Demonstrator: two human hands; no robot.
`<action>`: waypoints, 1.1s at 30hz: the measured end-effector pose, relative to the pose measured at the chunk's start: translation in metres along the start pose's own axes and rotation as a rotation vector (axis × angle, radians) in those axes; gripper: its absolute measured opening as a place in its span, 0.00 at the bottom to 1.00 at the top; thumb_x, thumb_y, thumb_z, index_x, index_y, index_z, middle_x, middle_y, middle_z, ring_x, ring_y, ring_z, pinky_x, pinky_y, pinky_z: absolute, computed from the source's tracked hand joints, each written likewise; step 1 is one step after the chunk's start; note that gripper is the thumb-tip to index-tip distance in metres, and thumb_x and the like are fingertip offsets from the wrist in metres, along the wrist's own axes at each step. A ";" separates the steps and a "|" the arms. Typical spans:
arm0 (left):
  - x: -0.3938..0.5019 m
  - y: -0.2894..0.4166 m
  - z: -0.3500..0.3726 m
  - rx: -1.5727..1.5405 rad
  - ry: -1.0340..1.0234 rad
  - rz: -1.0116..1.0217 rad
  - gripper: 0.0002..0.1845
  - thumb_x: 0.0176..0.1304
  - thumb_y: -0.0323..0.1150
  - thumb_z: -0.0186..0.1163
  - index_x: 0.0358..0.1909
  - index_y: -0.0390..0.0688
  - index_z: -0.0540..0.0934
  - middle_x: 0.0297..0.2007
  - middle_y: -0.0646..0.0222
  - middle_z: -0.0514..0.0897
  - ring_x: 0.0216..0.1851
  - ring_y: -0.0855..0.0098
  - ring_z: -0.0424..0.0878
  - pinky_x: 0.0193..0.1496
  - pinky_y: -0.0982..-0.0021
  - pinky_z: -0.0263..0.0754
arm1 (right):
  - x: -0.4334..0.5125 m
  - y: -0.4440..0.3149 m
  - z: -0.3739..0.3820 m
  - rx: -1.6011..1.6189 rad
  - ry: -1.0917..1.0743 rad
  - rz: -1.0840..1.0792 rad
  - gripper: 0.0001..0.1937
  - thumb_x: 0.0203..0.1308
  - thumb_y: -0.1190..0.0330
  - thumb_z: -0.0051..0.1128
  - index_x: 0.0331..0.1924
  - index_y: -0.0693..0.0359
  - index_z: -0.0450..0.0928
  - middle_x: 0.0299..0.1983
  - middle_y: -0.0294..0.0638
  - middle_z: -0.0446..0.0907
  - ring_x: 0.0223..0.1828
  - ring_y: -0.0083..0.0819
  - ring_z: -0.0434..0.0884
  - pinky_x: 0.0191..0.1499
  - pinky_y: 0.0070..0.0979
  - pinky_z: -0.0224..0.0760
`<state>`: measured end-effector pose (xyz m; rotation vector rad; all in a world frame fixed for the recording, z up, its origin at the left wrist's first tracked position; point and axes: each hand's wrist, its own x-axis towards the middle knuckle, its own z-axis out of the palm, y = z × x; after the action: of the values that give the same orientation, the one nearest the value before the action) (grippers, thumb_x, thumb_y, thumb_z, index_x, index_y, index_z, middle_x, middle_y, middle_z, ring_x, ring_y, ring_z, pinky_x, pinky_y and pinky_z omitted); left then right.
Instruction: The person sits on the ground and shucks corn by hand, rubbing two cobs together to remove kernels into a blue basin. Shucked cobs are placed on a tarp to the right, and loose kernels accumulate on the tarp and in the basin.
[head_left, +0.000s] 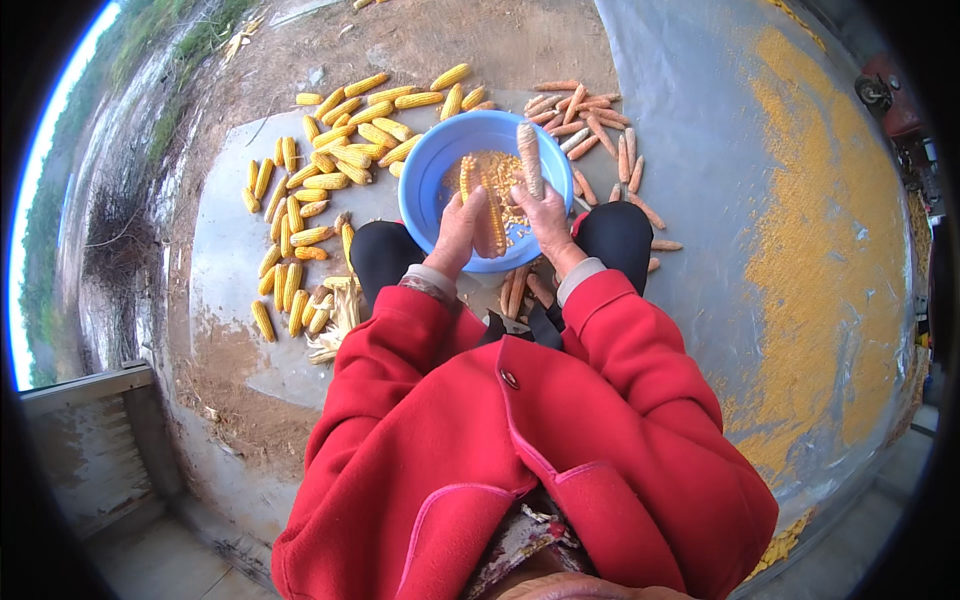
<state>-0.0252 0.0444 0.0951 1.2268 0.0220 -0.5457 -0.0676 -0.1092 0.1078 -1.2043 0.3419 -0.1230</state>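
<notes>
Over a blue plastic basin (429, 169) between the knees, my left hand (457, 227) grips a partly shelled corn cob (489, 214), which still has yellow kernel rows along its sides. My right hand (546, 217) holds a bare corncob (529, 154) upright, just right of the other cob and apart from it. Loose kernels (501, 166) lie in the bottom of the basin. Full yellow ears of corn (349, 154) are spread on the ground to the left of the basin. A heap of bare reddish cobs (592, 112) lies at its upper right.
More bare cobs (517, 289) lie below the basin between the legs. Dry husks (341, 319) rest near the left knee. A grey sheet (675, 150) covers the ground on the right, with a wide layer of loose kernels (810, 262) on it. A low wall (90, 390) stands at the lower left.
</notes>
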 end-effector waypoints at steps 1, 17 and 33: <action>-0.001 0.000 0.000 -0.006 0.030 -0.018 0.23 0.68 0.46 0.55 0.55 0.39 0.71 0.45 0.66 0.79 0.46 0.72 0.78 0.52 0.71 0.71 | 0.000 -0.004 -0.001 -0.044 0.046 -0.065 0.19 0.62 0.67 0.60 0.55 0.63 0.72 0.38 0.36 0.79 0.31 0.19 0.80 0.35 0.18 0.75; 0.033 -0.033 -0.023 0.184 0.135 -0.350 0.16 0.63 0.37 0.57 0.47 0.36 0.73 0.34 0.65 0.80 0.32 0.71 0.79 0.35 0.67 0.76 | 0.005 0.002 -0.005 -1.135 -0.232 -0.149 0.22 0.62 0.64 0.44 0.62 0.47 0.64 0.38 0.57 0.80 0.41 0.55 0.80 0.43 0.45 0.72; 0.068 -0.092 -0.023 0.295 0.265 -0.310 0.22 0.63 0.32 0.53 0.59 0.38 0.66 0.47 0.58 0.78 0.46 0.68 0.79 0.46 0.67 0.75 | 0.042 0.011 0.032 -1.492 -0.310 0.058 0.17 0.64 0.65 0.41 0.54 0.49 0.75 0.36 0.51 0.83 0.39 0.51 0.82 0.43 0.46 0.73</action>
<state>0.0030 0.0177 -0.0145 1.5912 0.3719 -0.6673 -0.0185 -0.0877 0.0993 -2.6369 0.1528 0.4591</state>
